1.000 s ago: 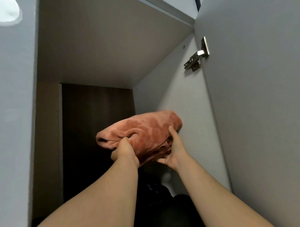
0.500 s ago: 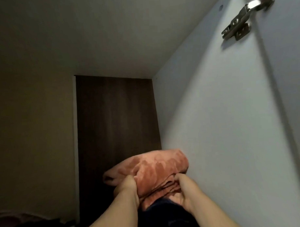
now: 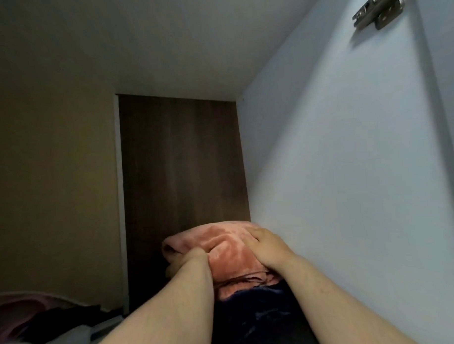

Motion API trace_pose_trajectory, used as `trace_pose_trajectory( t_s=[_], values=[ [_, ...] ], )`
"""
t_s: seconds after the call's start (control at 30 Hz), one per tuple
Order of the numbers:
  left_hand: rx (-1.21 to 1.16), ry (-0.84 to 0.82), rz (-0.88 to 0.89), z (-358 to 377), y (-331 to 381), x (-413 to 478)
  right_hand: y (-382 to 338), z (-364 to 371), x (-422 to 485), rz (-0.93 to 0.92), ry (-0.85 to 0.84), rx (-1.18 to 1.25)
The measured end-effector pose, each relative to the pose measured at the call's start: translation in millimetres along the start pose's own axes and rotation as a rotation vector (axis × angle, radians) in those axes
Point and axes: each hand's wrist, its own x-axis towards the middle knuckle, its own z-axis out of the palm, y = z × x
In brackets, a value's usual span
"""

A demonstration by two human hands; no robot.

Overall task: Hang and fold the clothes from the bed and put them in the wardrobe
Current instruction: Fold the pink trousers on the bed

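A folded salmon-pink fleece garment lies deep inside the wardrobe compartment, on top of a dark navy pile of clothes and against the pale right wall. My left hand grips the garment's front left edge, fingers curled into the fabric. My right hand lies flat on top of the garment's right side and presses it down. The underside of the garment is hidden by my forearms and the navy pile.
A dark wooden back panel closes the compartment behind the garment. A metal door hinge sits at the top right. At the lower left lie a pinkish and dark heap of clothes and something pale.
Both hands carried the garment forward and down into the compartment onto the navy pile. My right hand shifted from gripping its underside to lying flat on top.
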Motion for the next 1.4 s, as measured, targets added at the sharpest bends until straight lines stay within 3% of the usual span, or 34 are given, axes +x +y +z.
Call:
trace_pose_trajectory(
  t_s=[0.07,0.17,0.2,0.3,0.37,0.53,0.63,0.73,0.83,1.13,1.4],
  values=[
    [0.317,0.325,0.318,-28.0,57.2,-60.9,2.5,6.0,-2.7,0.055,-0.008,-0.046],
    [0.721,0.139,0.926,-43.8,113.2,-113.7,-5.8,4.6,-7.1,0.074,0.044,-0.127],
    [0.791,-0.004,1.005,-35.6,108.7,-110.9,-8.9,4.1,-9.8,0.074,0.052,-0.148],
    [1.173,-0.403,0.819,-20.5,73.9,-107.0,-9.8,4.8,-16.8,0.070,0.095,-0.150],
    [1.357,-0.484,0.704,-20.7,40.0,-103.0,-7.8,1.6,-18.2,0.067,0.093,-0.156],
    [1.396,-0.449,0.676,-34.5,17.3,-99.6,-22.0,-18.1,5.1,-0.055,0.206,-0.146],
    [1.401,-0.500,0.642,-32.2,21.5,-94.7,-25.8,-14.6,20.8,-0.104,0.023,-0.209],
    [1.239,-0.522,0.542,-32.2,22.7,-81.7,-14.9,2.0,26.5,-0.066,-0.169,-0.162],
    [1.140,-0.430,0.424,-29.9,20.3,-71.2,-6.8,6.1,23.8,-0.052,-0.173,-0.121],
    [1.342,-0.481,0.380,-26.0,-4.3,-46.4,1.3,22.8,15.2,0.037,-0.286,-0.012],
    [1.373,-0.459,0.311,-17.8,-15.1,-35.4,5.8,30.2,13.9,0.196,-0.357,0.105]
  ],
)
